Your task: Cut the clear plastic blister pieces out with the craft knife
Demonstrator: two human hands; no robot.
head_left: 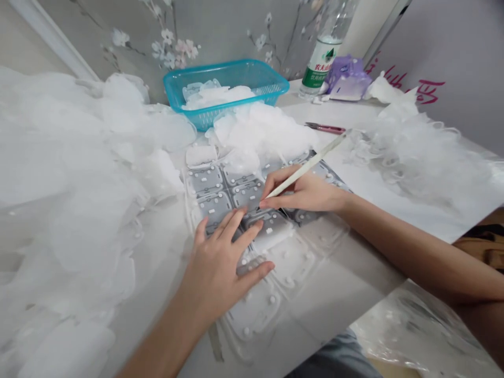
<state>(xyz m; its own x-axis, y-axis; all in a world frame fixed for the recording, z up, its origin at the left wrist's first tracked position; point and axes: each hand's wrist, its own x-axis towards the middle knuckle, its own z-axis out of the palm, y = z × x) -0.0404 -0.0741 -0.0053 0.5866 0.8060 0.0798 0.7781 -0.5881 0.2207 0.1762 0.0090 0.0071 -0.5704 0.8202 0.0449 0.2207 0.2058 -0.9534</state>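
Note:
A translucent sheet of moulded rectangular cells [252, 310] lies on the table, its upper part dark grey and its near part whitish. My left hand [224, 257] rests on it with fingers spread, holding nothing. In my right hand [299, 191] is a slim, pale pen-like tool [311, 164], gripped like a pencil. Its dark tip touches or hovers just over a middle cell, close to my left fingertips; which of the two I cannot tell. Small white dots and bars mark the cells. Beyond my hands, a heap of thin white pieces [262, 134] covers the sheet's far edge.
A large pile of white translucent pieces [66, 173] fills the left side. Clear stringy scraps [425, 163] lie at right. Behind are a blue basket [279, 86] holding white pieces, a water bottle [321, 63], a purple tissue pack [348, 76] and reddish tweezers [326, 128].

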